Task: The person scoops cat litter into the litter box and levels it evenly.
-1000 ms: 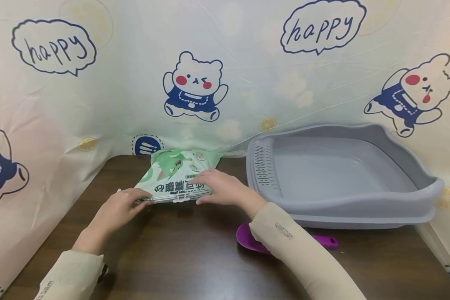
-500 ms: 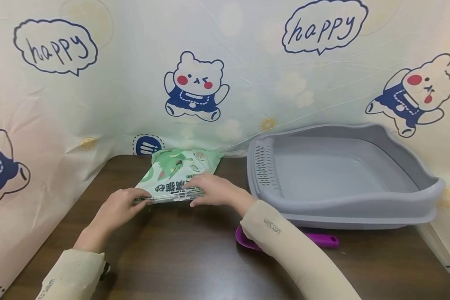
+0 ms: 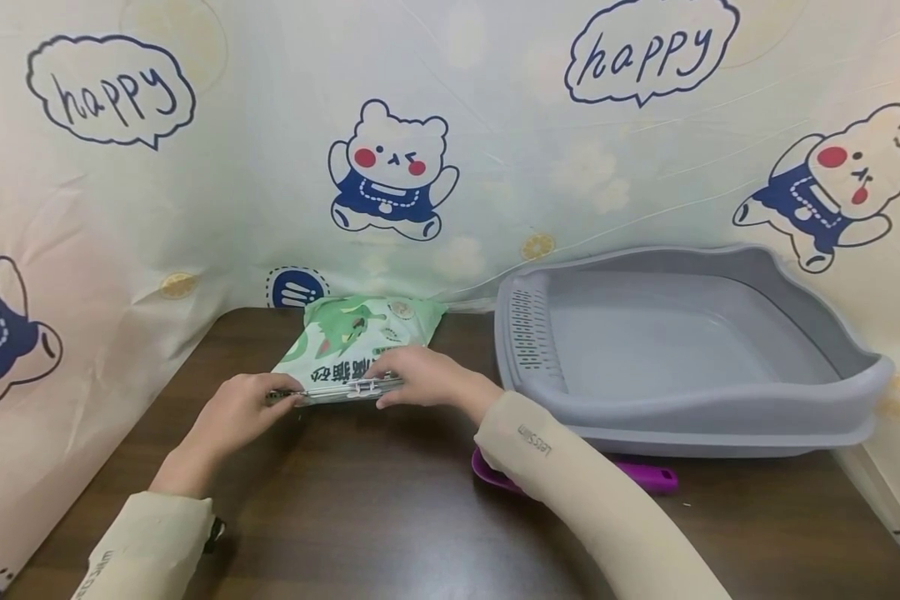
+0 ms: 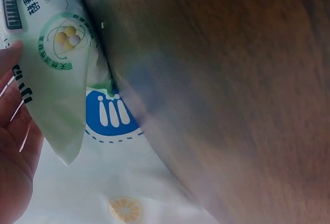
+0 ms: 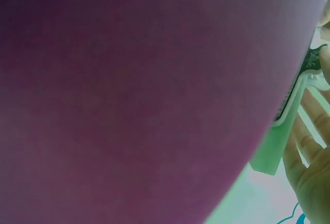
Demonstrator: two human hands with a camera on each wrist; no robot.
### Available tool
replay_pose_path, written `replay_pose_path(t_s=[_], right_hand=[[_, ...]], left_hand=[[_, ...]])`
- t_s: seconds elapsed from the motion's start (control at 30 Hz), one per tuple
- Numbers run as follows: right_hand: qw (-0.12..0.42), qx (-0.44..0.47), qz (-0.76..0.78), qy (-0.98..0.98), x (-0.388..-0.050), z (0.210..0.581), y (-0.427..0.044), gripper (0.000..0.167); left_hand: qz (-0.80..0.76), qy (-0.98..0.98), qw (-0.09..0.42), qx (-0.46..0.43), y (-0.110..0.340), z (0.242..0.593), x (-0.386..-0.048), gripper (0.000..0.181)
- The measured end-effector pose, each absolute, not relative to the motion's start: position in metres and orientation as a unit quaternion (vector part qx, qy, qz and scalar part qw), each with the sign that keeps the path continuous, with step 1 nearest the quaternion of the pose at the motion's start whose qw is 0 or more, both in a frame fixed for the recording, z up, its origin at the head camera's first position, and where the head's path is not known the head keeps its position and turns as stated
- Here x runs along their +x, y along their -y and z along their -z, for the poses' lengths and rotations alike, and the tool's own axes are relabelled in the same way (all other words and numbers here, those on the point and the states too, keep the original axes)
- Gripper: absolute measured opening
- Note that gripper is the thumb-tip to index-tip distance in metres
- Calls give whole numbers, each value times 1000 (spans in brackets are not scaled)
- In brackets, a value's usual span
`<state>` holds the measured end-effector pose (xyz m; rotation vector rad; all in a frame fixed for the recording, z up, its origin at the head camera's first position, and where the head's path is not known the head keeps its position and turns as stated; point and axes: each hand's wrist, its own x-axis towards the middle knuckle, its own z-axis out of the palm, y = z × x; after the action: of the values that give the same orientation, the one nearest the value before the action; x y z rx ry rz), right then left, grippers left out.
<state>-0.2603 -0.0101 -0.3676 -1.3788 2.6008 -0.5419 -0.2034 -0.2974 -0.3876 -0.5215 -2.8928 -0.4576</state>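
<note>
A person's left hand [image 3: 232,421] and right hand [image 3: 429,379] pinch the folded edge [image 3: 322,394] of a soft green-and-white bag [image 3: 360,337], either side of its clip [image 3: 363,387], on the wood-grained table [image 3: 345,508] before me, beside a wavy-rimmed tray [image 3: 720,417].

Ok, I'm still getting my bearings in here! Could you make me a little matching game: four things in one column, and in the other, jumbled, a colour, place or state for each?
Column one
1. bag
2. scoop
3. tray
4. left hand

Column two
A. purple, partly hidden by the right sleeve
B. pinching the left end of a folded edge
C. green and white, with printed characters
D. grey, with slots at one end

Right pairs: 1-C, 2-A, 3-D, 4-B
</note>
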Motion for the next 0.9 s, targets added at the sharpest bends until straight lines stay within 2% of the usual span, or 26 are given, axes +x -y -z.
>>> replay_pose_path(t_s=[0.9], right_hand=[[9, -453, 203, -868, -258, 374, 16, 25]], left_hand=[[160, 967, 90, -176, 300, 385, -205, 12]])
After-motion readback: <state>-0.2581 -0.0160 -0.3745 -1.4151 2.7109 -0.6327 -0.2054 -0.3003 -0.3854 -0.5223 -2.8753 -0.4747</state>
